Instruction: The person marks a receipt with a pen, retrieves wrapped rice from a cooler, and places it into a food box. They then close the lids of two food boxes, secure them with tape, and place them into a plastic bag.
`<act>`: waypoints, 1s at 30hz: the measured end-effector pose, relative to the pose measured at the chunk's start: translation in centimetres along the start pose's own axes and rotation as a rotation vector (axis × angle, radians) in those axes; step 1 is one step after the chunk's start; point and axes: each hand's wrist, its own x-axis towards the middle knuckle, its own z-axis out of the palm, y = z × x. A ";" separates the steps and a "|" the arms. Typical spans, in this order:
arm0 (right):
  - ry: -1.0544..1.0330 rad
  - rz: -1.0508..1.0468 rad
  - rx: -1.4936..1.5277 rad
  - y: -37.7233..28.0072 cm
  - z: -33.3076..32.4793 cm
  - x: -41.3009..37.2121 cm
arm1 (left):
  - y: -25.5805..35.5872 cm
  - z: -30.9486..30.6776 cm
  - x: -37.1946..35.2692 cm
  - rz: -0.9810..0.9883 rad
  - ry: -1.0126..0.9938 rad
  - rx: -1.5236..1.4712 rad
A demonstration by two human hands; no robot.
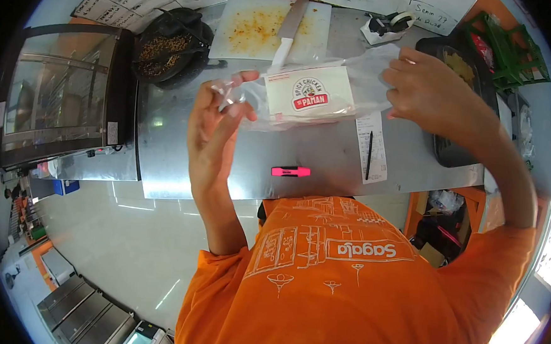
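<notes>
A white takeaway box (280, 100) printed "Spicy Chicken Paman" sits inside a clear plastic bag (371, 74) above the steel counter. At the bag's left end, my left hand (214, 127) has its fingers curled, with crumpled plastic between thumb and fingers. My right hand (416, 83) is closed in a fist on the bag's other end, which is drawn out to the right. Below the bag lie a printed receipt (363, 149) with a black pen (369, 155) on it, and a pink highlighter (290, 171).
Behind the bag, a knife (293, 22) rests on a stained white cutting board (233, 46). A black mortar (163, 51) with chili seeds stands left, beside a glass cabinet (60, 89). A tape dispenser (388, 27), black tray (456, 156) and green basket (506, 63) are at right.
</notes>
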 end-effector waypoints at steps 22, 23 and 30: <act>0.653 0.670 0.790 -6.6 22.3 10.1 | -18.5 -1.2 5.5 -0.178 -0.314 0.600; 0.709 0.586 0.634 -6.7 22.9 10.4 | -18.6 -2.0 5.6 0.041 -0.463 0.760; 0.847 0.281 0.714 -4.3 22.2 10.1 | -17.3 0.2 8.9 0.014 -0.708 1.202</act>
